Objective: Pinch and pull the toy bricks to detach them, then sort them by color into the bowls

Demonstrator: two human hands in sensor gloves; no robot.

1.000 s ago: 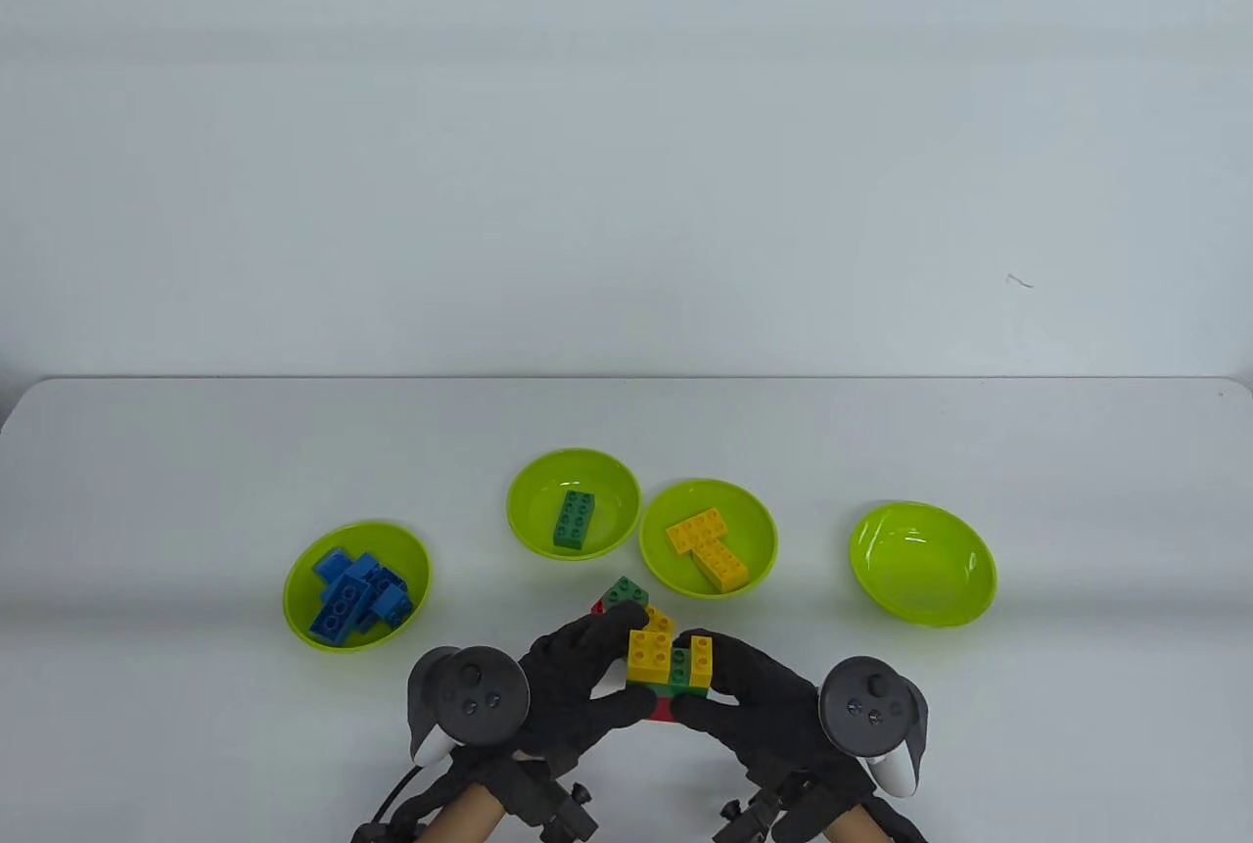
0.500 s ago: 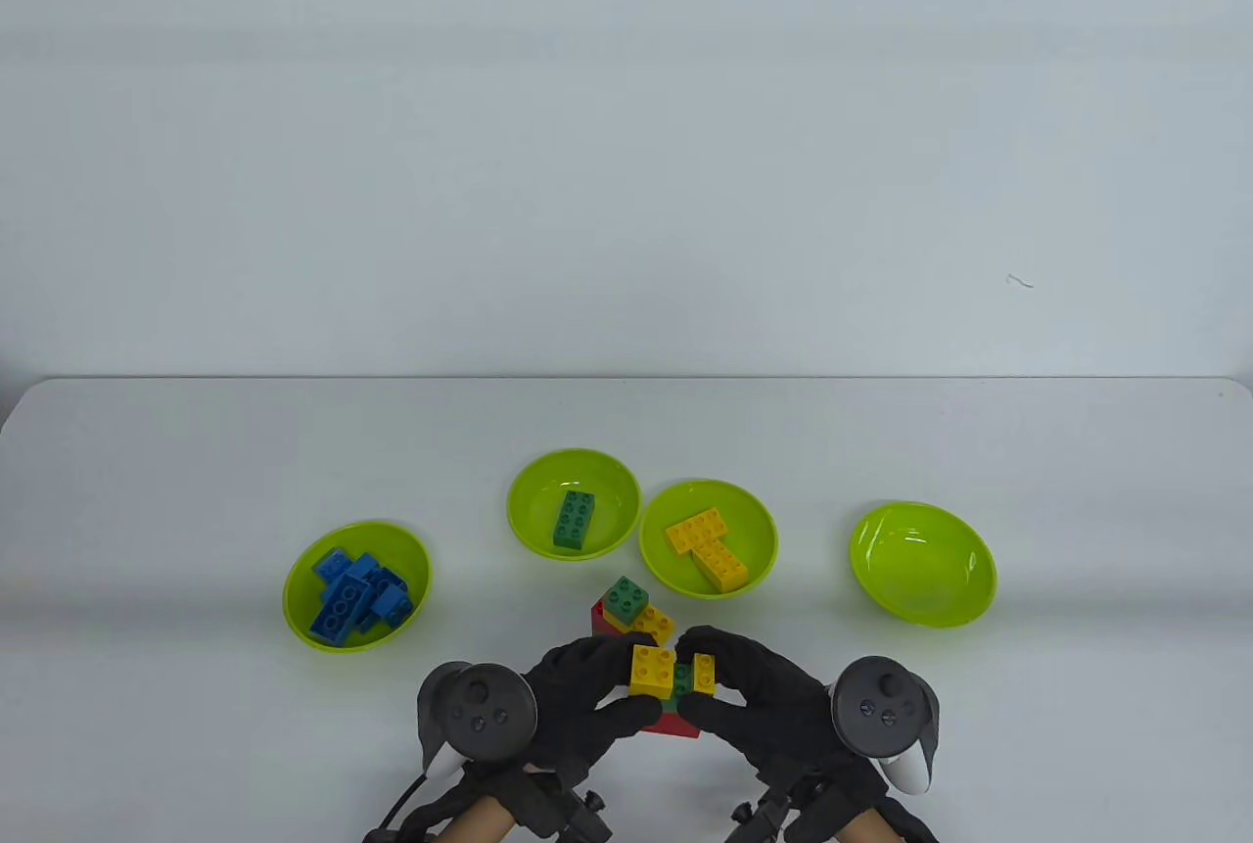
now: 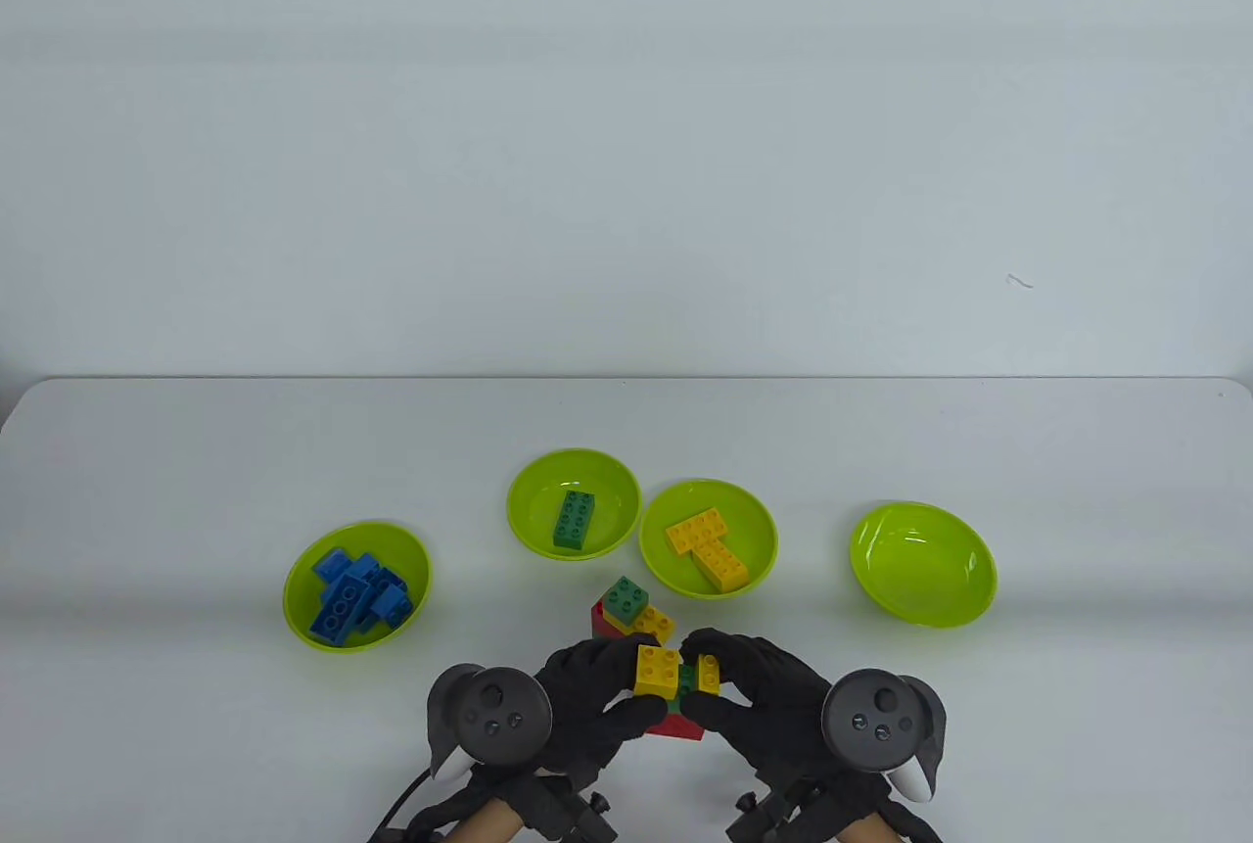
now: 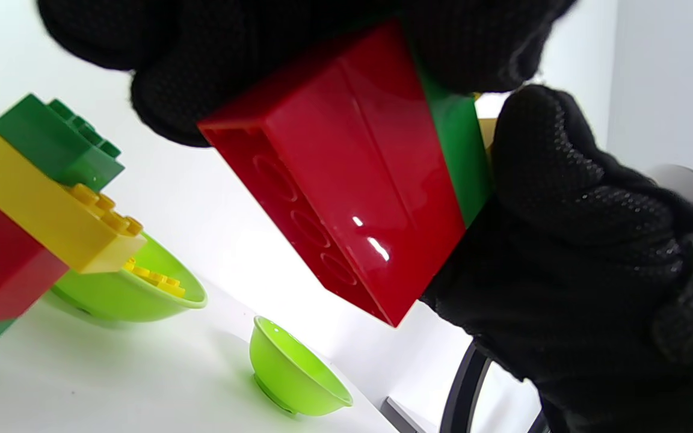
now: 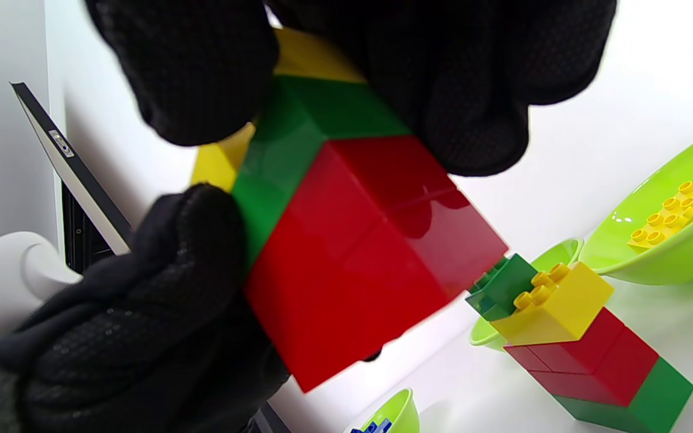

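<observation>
Four lime bowls point(image 3: 923, 565) sitting mid-tabletop: leftmost holding blue bricks point(image 3: 354, 594), next one green brick point(image 3: 574, 520), third two yellow bricks point(image 3: 707, 547), rightmost holding none. Left hand point(image 3: 585, 708) and right hand point(image 3: 752, 698) both pinching held brick cluster point(image 3: 675, 686) near front edge. Second stack point(image 3: 626, 610) standing behind. White tabletop point(image 3: 196, 451), pale wall.

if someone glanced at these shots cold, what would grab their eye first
Probably the brick cluster of yellow, green and red, held up at the table's near edge between the left hand and right hand, both in black gloves. Next, the four lime green bowls: blue bricks fill the leftmost, while the rightmost bowl holds none. A second brick stack stands just behind the hands.
</observation>
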